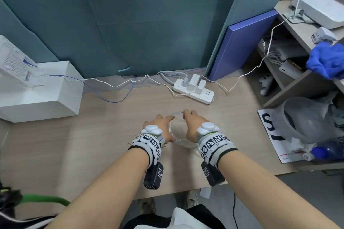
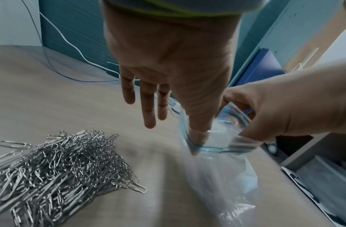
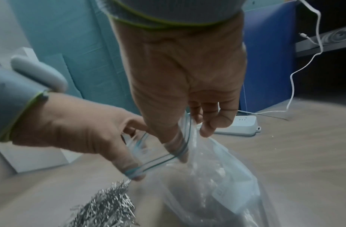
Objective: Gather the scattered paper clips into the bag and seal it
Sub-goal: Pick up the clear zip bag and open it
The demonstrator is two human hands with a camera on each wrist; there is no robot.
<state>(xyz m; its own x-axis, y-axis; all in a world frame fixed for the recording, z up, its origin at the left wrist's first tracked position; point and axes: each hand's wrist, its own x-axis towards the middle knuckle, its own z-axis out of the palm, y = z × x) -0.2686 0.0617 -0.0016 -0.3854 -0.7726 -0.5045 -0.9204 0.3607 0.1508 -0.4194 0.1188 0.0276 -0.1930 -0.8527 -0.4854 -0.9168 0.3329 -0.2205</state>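
Observation:
A clear zip bag with a blue-green seal strip hangs between my two hands above the wooden table. My left hand pinches the left side of the rim, thumb inside the mouth, the other three fingers straight. My right hand pinches the right side of the rim, thumb inside, fingers curled outside. The mouth is pulled open. The bag sags down to the table. A pile of silver paper clips lies on the table left of the bag, mostly hidden under my left wrist in the head view.
A white power strip with plugs and cables lies behind the hands. A white box stands at the left, a blue board leans at the back right. A cluttered shelf and a plastic jug stand at the right.

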